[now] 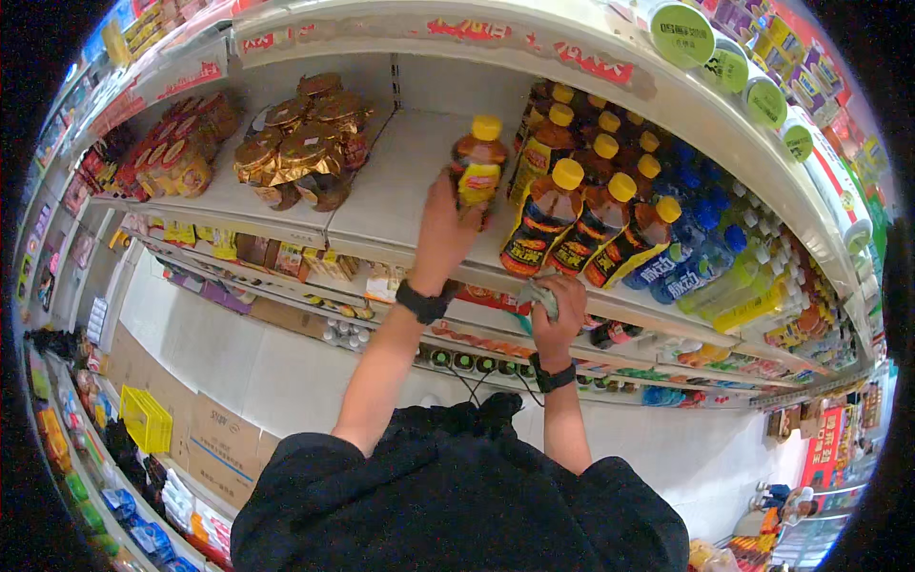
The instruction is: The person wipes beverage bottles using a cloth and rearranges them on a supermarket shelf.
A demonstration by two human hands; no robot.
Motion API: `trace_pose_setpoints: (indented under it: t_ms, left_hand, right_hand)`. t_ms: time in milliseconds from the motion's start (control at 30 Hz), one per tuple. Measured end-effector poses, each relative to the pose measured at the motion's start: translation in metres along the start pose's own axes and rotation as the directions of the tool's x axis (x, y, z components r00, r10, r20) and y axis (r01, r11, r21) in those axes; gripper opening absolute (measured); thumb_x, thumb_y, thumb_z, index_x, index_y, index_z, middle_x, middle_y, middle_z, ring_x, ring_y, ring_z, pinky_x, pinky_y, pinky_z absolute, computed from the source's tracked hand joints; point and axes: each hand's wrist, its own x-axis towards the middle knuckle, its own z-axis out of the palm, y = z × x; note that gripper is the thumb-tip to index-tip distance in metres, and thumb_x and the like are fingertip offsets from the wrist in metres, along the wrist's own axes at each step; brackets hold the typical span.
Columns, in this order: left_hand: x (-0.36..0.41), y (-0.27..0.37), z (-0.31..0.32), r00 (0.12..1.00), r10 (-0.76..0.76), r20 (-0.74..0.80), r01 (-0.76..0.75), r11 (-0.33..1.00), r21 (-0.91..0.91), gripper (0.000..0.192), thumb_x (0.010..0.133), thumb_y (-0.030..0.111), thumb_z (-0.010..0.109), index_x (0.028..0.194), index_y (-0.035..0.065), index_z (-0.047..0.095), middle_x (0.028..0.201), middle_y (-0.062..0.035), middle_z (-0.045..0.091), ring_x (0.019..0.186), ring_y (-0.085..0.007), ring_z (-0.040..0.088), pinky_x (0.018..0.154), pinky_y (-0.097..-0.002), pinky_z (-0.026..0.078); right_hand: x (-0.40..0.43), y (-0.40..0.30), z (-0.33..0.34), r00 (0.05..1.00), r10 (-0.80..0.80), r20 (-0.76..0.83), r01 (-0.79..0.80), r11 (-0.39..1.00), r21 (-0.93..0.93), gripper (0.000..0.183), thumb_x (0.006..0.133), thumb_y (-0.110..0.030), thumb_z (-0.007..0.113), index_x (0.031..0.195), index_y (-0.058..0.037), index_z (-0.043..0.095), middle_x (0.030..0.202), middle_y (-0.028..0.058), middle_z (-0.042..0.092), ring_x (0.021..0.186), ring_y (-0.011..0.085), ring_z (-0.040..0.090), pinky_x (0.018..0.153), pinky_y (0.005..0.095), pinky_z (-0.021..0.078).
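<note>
My left hand (450, 218) grips the lower part of a yellow-capped drink bottle (479, 161), upright over the white shelf (389, 182). My right hand (559, 304) is closed around a crumpled greyish cloth (540, 294) at the shelf's front edge, just below the front row of bottles. Several dark bottles with yellow caps (547, 222) stand in rows to the right of the held bottle. Left of it on the same shelf are packs of jars with gold foil tops (307, 146). Both wrists wear black bands.
Blue-capped bottles (683, 264) stand farther right, and red-lidded tubs (175, 161) at the far left. An upper shelf edge (429, 32) overhangs; lower shelves hold packaged goods. Behind on the left are a yellow basket (146, 420) and flattened cardboard (221, 443). A person (786, 500) is far off at the lower right.
</note>
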Motion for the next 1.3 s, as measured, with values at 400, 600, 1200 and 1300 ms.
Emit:
trace_pose_setpoints:
  t_ms: [400,600,1200,1300]
  left_hand:
    - [-0.006,0.029,0.013,0.930,0.051,0.364,0.140,0.866,-0.479,0.100,0.072,0.024,0.072,0.140,-0.0031,0.004,0.142,-0.0215,0.021,0.133,-0.0309,0.022,0.108,-0.0372,0.020]
    - [-0.008,0.029,0.016,0.940,0.088,0.329,-0.037,0.987,-0.159,0.124,0.054,0.028,0.085,0.140,-0.0032,0.000,0.141,-0.0238,0.017,0.133,-0.0341,0.017,0.108,-0.0397,0.021]
    - [-0.011,0.029,0.013,0.947,0.070,0.315,-0.021,0.987,-0.157,0.127,0.051,0.033,0.086,0.140,-0.0032,0.003,0.142,-0.0246,0.018,0.132,-0.0361,0.020,0.108,-0.0389,0.021]
    - [-0.014,0.031,0.018,0.949,0.060,0.310,-0.013,0.988,-0.152,0.125,0.051,0.031,0.085,0.140,-0.0036,0.005,0.141,-0.0256,0.019,0.132,-0.0373,0.021,0.108,-0.0396,0.021]
  right_hand:
    - [0.023,-0.028,-0.020,0.928,0.232,0.292,-0.222,0.973,-0.068,0.046,0.067,-0.010,0.062,0.113,-0.0086,0.056,0.115,0.0158,0.055,0.108,0.0360,0.051,0.094,0.0436,0.0408]
    - [0.028,-0.033,-0.021,0.906,0.264,0.330,-0.280,0.960,-0.001,0.046,0.067,-0.008,0.063,0.112,-0.0075,0.055,0.118,0.0152,0.053,0.109,0.0348,0.051,0.091,0.0419,0.0433]
    - [0.033,-0.047,0.002,0.968,0.194,0.161,-0.203,0.978,0.041,0.032,0.064,-0.001,0.057,0.095,-0.0023,0.060,0.128,0.0182,0.045,0.115,0.0355,0.047,0.095,0.0387,0.0393]
    - [0.030,-0.046,0.006,0.968,0.220,0.117,-0.235,0.963,0.129,0.027,0.063,0.003,0.052,0.088,0.0005,0.061,0.127,0.0195,0.046,0.115,0.0349,0.048,0.095,0.0374,0.0384]
